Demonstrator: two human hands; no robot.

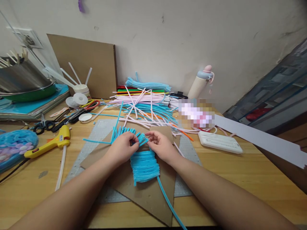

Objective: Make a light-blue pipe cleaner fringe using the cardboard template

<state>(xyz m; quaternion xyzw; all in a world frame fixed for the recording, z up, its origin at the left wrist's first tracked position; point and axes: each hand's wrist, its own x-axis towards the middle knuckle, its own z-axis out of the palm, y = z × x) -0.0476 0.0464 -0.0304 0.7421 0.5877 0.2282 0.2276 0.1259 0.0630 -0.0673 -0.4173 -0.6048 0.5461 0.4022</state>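
My left hand (pixel 122 147) is closed, thumb and forefinger pinching looped blue pipe cleaners (pixel 141 139). Opposite it, my right hand (pixel 163 147) grips the right end of those same loops between its fingertips. Just below the hands lies a flat, tightly bent panel of blue pipe cleaner (pixel 145 166), from which a long tail (pixel 168 198) runs toward the front edge. More blue loops stick up behind my left hand. Under the work is a brown cardboard piece (pixel 153 204) on a grey cutting mat (pixel 188 185).
A yellow glue gun (pixel 62 138) and black scissors (pixel 44 124) lie left. Behind the hands are piled coloured pipe cleaners (pixel 144 98). To the right are a white power bank (pixel 219 142) and a bottle (pixel 199 84); a cardboard sheet (pixel 88 64) leans on the wall.
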